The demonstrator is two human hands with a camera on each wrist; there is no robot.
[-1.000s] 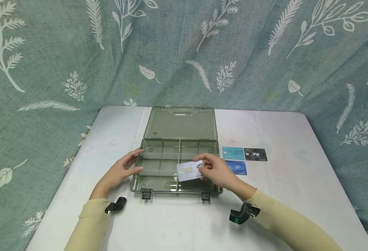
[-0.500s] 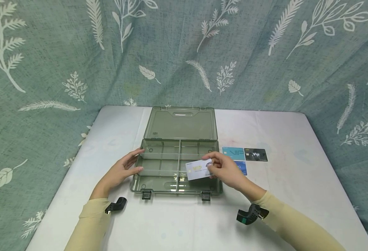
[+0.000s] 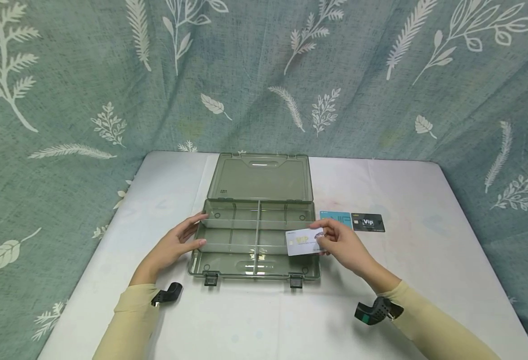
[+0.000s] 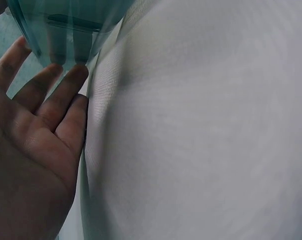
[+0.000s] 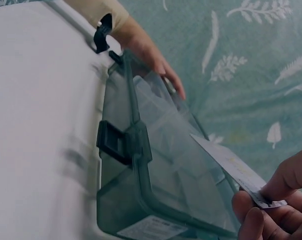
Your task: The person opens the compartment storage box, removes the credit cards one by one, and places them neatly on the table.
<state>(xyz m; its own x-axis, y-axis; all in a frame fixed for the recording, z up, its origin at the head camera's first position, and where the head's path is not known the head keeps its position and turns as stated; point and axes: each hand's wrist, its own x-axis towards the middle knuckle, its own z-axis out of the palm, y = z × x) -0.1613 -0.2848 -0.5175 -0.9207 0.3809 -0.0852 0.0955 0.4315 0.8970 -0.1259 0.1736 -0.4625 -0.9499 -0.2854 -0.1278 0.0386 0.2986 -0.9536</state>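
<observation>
A see-through grey-green plastic storage box (image 3: pixel 228 262) lies with its lid (image 3: pixel 264 177) folded back. Dividers split its inside into compartments. Between thumb and fingers, my right hand (image 3: pixel 348 250) pinches the right end of a white VIP card (image 3: pixel 301 242), holding it above the box's right front part. The right wrist view shows this card (image 5: pixel 228 161) tilted, above the box rim. Against the box's left side, my left hand (image 3: pixel 170 247) rests with its fingers extended. In the left wrist view its fingertips (image 4: pixel 80 71) are at the clear wall.
Right of the box, a teal VIP card (image 3: pixel 331 216), partly covered by my right hand, lies beside a black VIP card (image 3: pixel 368 222). Two dark latches, one of them the left latch (image 3: pixel 211 279), hang at the box's front. A leaf-patterned curtain (image 3: pixel 264 75) stands behind the white table.
My right hand has moved right with the white card, from the box's middle to its right side. The blue card it passed over is now hidden. My left hand stays put.
</observation>
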